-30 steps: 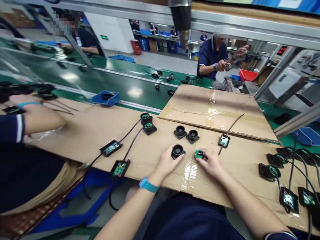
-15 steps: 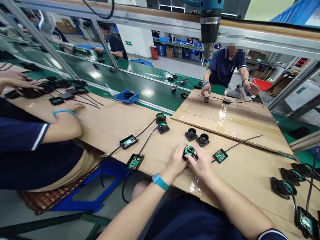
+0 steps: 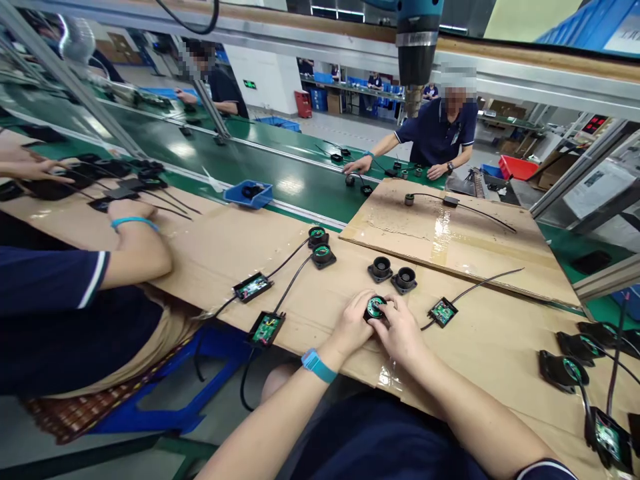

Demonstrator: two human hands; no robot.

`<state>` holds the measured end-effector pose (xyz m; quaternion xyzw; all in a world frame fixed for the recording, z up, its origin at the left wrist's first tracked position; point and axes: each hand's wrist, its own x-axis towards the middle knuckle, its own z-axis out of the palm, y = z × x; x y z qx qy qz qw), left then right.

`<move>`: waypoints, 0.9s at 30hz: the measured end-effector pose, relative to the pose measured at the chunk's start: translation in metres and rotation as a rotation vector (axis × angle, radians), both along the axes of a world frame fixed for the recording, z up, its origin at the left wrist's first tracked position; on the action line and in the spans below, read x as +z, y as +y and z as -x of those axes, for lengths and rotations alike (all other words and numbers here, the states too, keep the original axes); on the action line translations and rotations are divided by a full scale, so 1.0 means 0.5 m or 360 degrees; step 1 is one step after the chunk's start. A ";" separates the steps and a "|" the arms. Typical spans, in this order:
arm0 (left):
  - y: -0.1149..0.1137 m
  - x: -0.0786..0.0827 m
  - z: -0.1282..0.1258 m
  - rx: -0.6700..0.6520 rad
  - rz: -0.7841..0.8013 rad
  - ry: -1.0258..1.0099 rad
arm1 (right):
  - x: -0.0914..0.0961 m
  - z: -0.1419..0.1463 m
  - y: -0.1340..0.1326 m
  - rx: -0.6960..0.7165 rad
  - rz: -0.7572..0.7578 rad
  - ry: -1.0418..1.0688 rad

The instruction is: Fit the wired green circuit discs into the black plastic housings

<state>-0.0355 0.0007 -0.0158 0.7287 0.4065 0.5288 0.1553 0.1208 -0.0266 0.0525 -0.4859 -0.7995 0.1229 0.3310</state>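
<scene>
My left hand (image 3: 353, 321) is wrapped round the side of a round black housing (image 3: 369, 316) whose open top faces up. Inside its rim lies a green circuit board (image 3: 374, 305). The thumb and fingers of my right hand (image 3: 403, 332) close on the housing's right edge and reach over the board. A black cable (image 3: 428, 325) comes out from beside my right hand and leads to a small open box with a green circuit board (image 3: 443, 311). Just beyond my hands stand two black flanged housings (image 3: 381, 268) with hollow centres.
Two cabled assemblies (image 3: 267, 327) lie left on the cardboard (image 3: 300, 327); more housings (image 3: 563, 371) lie right. A blue bin (image 3: 249, 194) stands behind. A power drill (image 3: 417, 53) hangs overhead. Co-workers' arms (image 3: 143, 250) are left; another person (image 3: 440, 133) stands opposite.
My right fingers have shifted over the board, and the dark cable end seen between them is now mostly covered. The person opposite has moved an arm across to the green belt, off the cardboard.
</scene>
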 end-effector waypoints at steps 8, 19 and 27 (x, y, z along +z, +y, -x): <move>-0.002 -0.013 -0.001 -0.0165 0.0087 0.0007 | 0.001 -0.008 0.022 0.0087 0.0018 -0.0083; 0.001 -0.005 0.031 0.0117 0.0126 -0.0592 | 0.012 -0.036 -0.005 -0.0012 -0.0227 -0.0247; 0.002 -0.006 0.029 0.0121 0.0165 -0.0509 | 0.011 -0.022 -0.026 -0.0111 0.0019 -0.0474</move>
